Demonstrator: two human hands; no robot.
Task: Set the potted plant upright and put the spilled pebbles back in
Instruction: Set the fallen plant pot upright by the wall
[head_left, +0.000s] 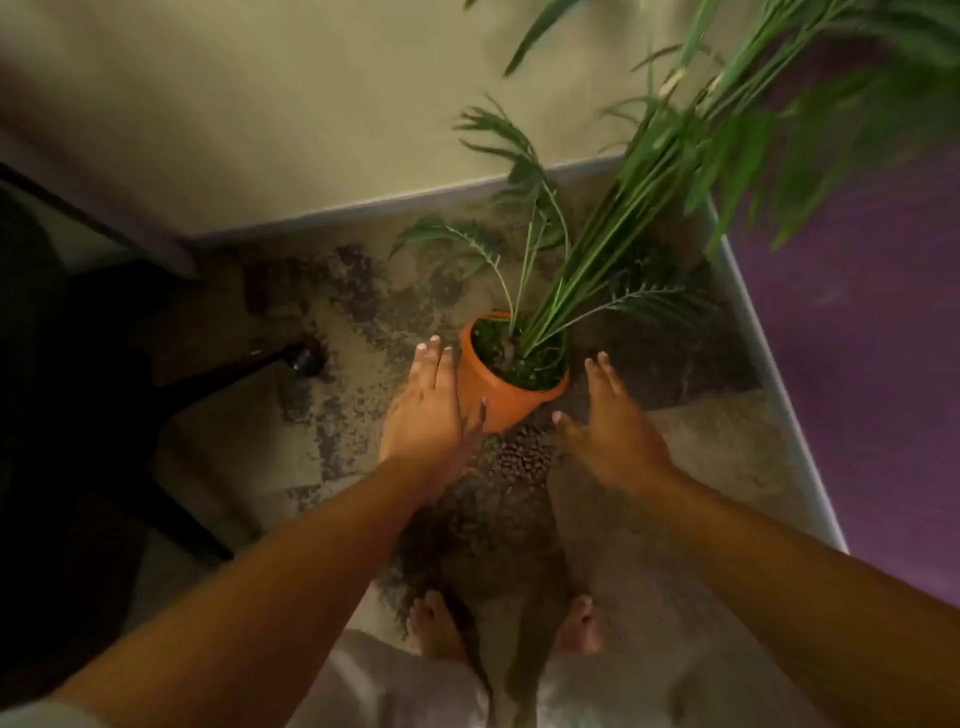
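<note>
An orange pot (501, 397) with a tall green palm plant (639, 197) stands on the patterned rug, tilted so its fronds lean up and to the right. Dark soil and small stones fill its top. A patch of brown pebbles (522, 457) lies spilled on the rug just in front of the pot. My left hand (428, 410) is flat with fingers apart, touching the pot's left side. To the right of the pot, a little apart from it, my right hand (610, 421) is spread and holds nothing.
An office chair's black base and caster (306, 358) stand at the left. A beige wall with a grey skirting (395, 200) runs behind the plant, a purple wall (857, 322) at the right. My bare feet (436, 629) stand on the rug below.
</note>
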